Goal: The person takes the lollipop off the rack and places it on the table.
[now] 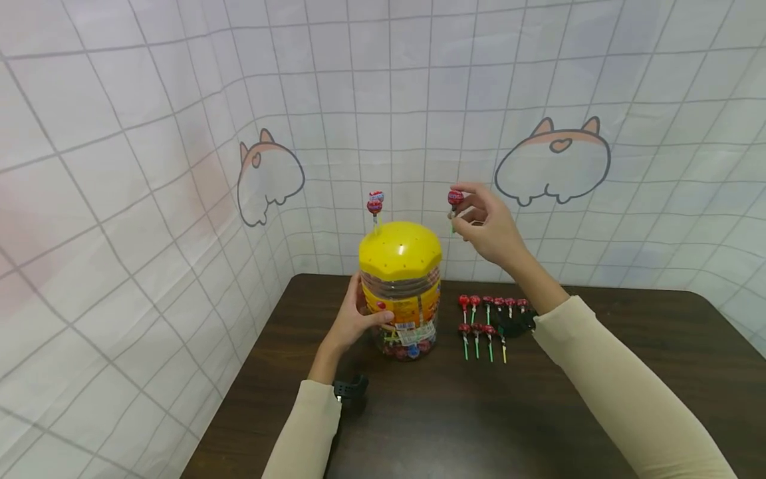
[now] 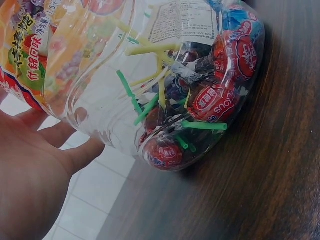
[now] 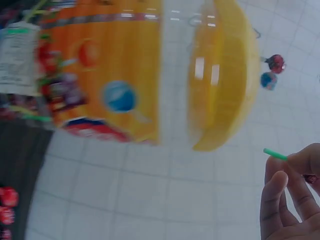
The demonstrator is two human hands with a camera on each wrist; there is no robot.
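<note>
A clear plastic candy jar (image 1: 405,307) with a yellow domed lid (image 1: 399,249) stands on the dark table. My left hand (image 1: 350,322) grips its left side, thumb across the front and the other fingers partly hidden behind it. Inside the jar's bottom lie several wrapped lollipops (image 2: 212,102) with green and yellow sticks. Two lollipops (image 1: 374,207) stand upright at the lid's left back part. Up to the right of the lid, my right hand (image 1: 493,229) pinches a red-wrapped lollipop (image 1: 455,197), head up; its green stick (image 3: 275,154) pokes out past the fingertips.
On the wooden table (image 1: 431,426), right of the jar, several lollipops lie in two rows, a back row (image 1: 475,301) and a front row (image 1: 477,330). My right forearm reaches over the back row's right end. A white gridded cloth (image 1: 395,120) hangs behind and at the left.
</note>
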